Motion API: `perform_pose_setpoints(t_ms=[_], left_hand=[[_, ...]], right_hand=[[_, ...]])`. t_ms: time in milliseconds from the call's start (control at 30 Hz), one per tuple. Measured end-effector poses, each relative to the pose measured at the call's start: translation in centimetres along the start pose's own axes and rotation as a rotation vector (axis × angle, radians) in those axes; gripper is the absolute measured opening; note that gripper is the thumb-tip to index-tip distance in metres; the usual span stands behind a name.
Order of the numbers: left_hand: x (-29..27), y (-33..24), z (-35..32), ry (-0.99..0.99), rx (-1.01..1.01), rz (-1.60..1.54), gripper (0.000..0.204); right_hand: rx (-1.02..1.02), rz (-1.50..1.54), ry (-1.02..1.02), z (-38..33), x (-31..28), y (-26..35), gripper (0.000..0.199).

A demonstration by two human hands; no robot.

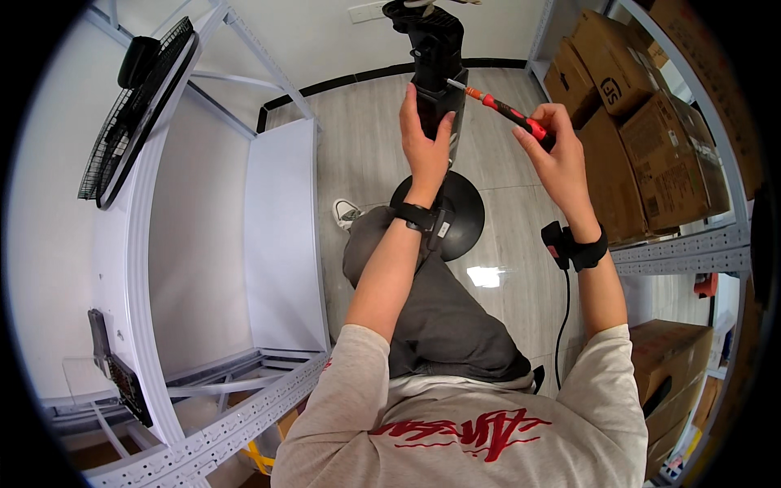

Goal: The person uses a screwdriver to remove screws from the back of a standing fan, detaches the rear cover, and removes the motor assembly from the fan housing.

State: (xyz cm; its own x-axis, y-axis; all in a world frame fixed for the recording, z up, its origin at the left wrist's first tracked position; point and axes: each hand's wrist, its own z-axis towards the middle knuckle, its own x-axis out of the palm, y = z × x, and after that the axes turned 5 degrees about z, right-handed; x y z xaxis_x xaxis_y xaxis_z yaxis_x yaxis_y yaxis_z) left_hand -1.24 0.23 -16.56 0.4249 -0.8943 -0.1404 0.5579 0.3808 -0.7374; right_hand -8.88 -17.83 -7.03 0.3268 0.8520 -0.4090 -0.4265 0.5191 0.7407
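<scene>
A black pedestal fan stand (435, 45) rises in front of me from a round black base (464, 215) on the floor; it carries no grille. My left hand (425, 140) is wrapped around the upper part of its body, thumb on the right side. In my right hand (559, 154) is a red and black screwdriver (517, 117), gripped by the handle end between thumb and fingers. Its shaft points left and its tip meets the right side of the fan's body. Whether the tip sits in a screw is too small to tell.
To the left, a white metal shelf (281, 236) holds a round black fan grille (134, 122) and a dark, flat device (122, 374). Cardboard boxes (671, 159) fill the rack on the right. A cable (561, 325) hangs from the band on my right wrist.
</scene>
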Motion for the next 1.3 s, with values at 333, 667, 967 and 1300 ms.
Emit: perform_pose_setpoints(t_ms=[333,667,967,1300], left_hand=[[0.0,0.2,0.0,0.021,-0.049,-0.020,0.078],[-0.4,-0.4,0.0,-0.102,0.108,0.197,0.074],[-0.7,-0.6,-0.5,-0.183,0.128,0.202,0.056],[-0.5,-0.5,-0.6,-0.110,0.186,0.107,0.044]], right_hand=[[0.387,0.335,0.044,0.3,0.4,0.8,0.023],[0.198,0.332,-0.068,-0.6,0.3,0.5,0.024],[0.215,0.374,-0.070,-1.6,-0.4,0.3,0.024],[0.276,0.384,0.015,-3.6,-1.1,0.1,0.022]])
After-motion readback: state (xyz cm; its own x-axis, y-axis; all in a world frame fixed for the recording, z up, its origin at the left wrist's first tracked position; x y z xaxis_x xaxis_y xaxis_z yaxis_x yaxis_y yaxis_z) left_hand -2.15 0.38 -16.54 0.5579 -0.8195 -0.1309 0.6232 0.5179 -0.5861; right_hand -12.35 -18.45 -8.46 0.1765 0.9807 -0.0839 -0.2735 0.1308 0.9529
